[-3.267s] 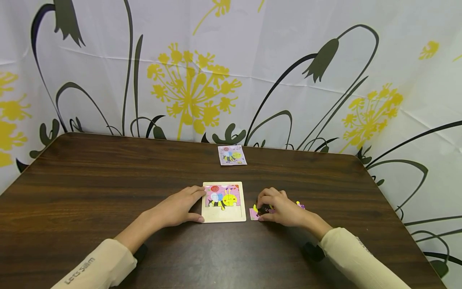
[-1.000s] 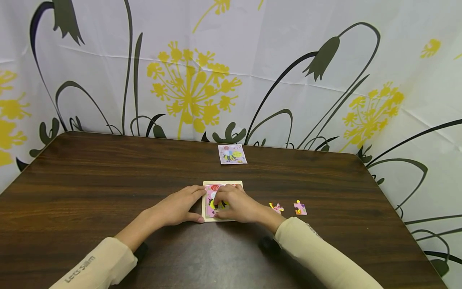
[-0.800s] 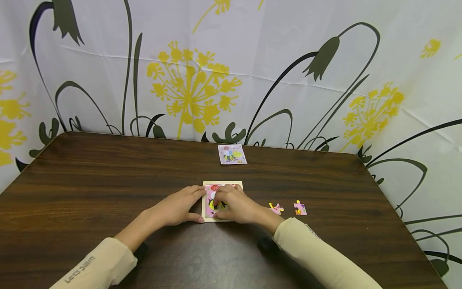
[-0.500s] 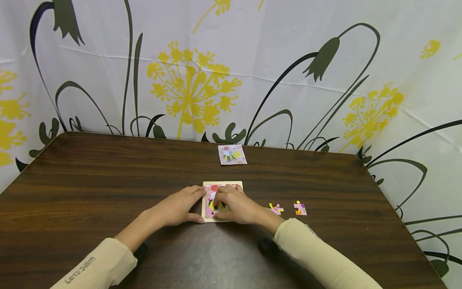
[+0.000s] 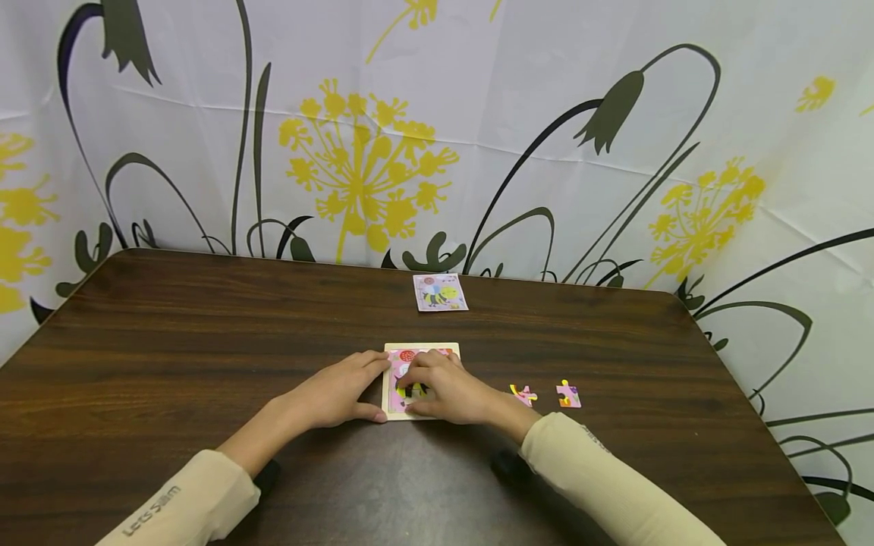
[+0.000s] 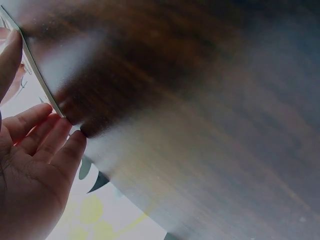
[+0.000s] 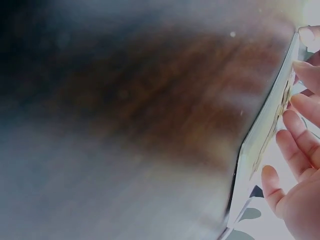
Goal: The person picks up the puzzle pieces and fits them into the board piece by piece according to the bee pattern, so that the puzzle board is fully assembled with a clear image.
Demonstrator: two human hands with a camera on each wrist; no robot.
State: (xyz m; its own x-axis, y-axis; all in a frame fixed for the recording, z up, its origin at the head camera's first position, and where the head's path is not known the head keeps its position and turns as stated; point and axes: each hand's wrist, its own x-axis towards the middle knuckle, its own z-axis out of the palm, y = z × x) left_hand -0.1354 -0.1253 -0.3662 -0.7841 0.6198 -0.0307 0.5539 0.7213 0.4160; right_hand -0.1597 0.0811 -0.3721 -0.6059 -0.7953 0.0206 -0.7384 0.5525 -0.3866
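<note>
A square wooden puzzle tray (image 5: 386,415) with a bee picture lies in the middle of the table. My left hand (image 5: 339,392) rests along its left side, fingers extended at the upper edge and thumb at the lower corner; the left wrist view shows those fingertips (image 6: 50,112) right at the tray's edge. Over the tray, my right hand (image 5: 447,388) has thumb and index finger on a pink jigsaw piece (image 5: 397,404) in the bottom-left part of the picture. That hand hides the right part of the puzzle. In the right wrist view its fingers (image 7: 297,125) bend close to the puzzle surface.
Two loose jigsaw pieces lie right of the tray: one pink and yellow (image 5: 524,395) beside the right wrist, another (image 5: 568,394) farther right. A bee picture card (image 5: 440,293) lies near the back edge of the dark wooden table (image 5: 239,326). Behind hangs a flowered curtain (image 5: 505,152).
Since the earliest frame, my right hand has brought a jigsaw piece from the right into the tray's bottom-left part. Lately its index finger has shifted slightly left. My left hand has stayed put.
</note>
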